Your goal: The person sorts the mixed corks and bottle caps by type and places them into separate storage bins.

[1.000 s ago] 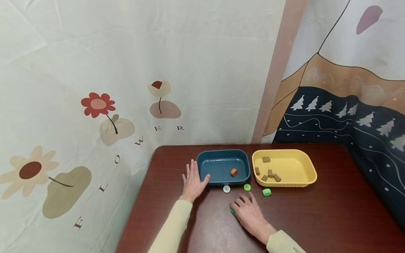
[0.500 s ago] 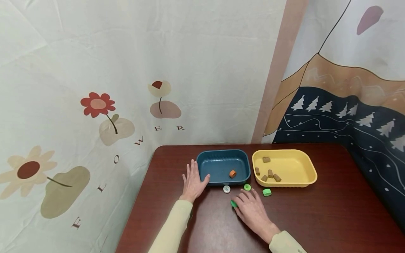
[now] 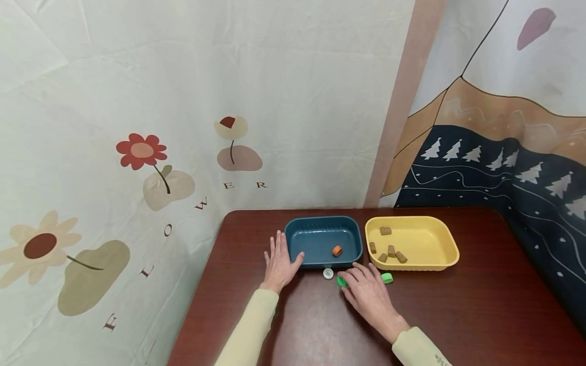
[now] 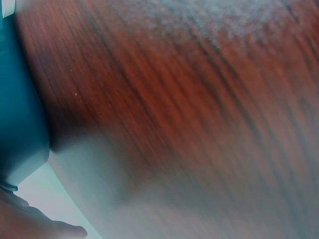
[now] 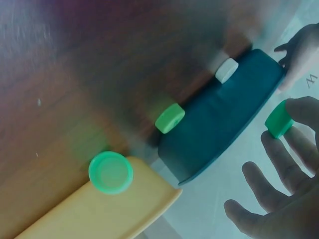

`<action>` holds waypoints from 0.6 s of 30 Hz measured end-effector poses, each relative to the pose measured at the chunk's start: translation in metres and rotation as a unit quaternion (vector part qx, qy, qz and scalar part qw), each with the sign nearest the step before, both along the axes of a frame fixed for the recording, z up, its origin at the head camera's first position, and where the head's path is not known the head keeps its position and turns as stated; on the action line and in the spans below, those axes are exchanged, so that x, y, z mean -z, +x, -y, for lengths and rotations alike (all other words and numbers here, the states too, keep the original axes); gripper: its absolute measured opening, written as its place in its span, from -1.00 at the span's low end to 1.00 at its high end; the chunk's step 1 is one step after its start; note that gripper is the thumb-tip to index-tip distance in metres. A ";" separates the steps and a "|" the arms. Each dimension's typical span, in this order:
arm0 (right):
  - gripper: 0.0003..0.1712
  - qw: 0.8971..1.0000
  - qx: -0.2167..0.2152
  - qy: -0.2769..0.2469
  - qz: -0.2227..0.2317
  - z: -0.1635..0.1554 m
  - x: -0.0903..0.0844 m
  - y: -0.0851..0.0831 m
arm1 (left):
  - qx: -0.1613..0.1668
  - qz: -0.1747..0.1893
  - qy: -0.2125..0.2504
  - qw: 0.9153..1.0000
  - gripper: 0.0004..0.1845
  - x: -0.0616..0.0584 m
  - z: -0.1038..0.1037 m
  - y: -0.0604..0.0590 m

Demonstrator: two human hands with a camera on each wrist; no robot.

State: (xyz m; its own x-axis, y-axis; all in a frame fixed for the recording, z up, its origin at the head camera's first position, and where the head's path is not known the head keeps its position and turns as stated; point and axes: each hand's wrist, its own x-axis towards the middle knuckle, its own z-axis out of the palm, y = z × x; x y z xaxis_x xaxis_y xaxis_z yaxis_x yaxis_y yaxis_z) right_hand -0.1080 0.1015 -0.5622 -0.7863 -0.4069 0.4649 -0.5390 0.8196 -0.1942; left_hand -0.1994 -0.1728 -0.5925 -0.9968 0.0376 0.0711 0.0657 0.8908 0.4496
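My right hand (image 3: 370, 299) pinches a green bottle cap (image 5: 279, 119) between thumb and fingertips, close to the front of the blue tray (image 3: 308, 243). In the right wrist view, a light green cap (image 5: 170, 118) lies by the tray; the right hand covers it in the head view. Another green cap (image 3: 388, 278) lies just past that hand, in front of the yellow tray. A white cap (image 3: 328, 273) lies at the blue tray's front edge. My left hand (image 3: 278, 267), fingers straight, rests against the tray's left side. Inside the tray is an orange cap (image 3: 337, 250).
The yellow tray (image 3: 432, 246) stands just right of the blue one, with several brown corks (image 3: 391, 251) in its left part. Both trays sit toward the back of the dark wooden table (image 3: 485, 305). A printed cloth (image 3: 311, 101) hangs behind.
My right hand has moved forward toward the blue tray with the green bottle cap, now covering the light green cap. The orange cap has shifted slightly in the tray. The left hand stays put.
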 end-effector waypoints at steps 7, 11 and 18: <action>-0.56 1.000 0.013 -0.006 -0.002 -0.003 -0.008 -0.009 | -0.001 -0.005 0.003 1.000 0.03 0.000 0.000 -0.001; -0.56 1.000 0.014 -0.021 -0.007 -0.002 -0.010 -0.014 | -0.002 -0.003 0.001 1.000 0.03 0.001 0.000 -0.001; -0.55 0.999 0.026 -0.041 -0.003 0.002 -0.013 -0.031 | 0.000 -0.006 0.000 1.000 0.04 0.001 0.000 0.000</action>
State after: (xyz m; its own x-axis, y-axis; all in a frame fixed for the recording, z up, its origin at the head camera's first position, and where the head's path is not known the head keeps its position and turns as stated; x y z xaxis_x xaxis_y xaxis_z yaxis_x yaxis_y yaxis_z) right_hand -0.1388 0.0996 -0.5494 -0.8021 -0.3264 0.5001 -0.4979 0.8279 -0.2583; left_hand -0.1991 -0.1732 -0.5935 -0.9959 0.0384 0.0822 0.0714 0.8904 0.4495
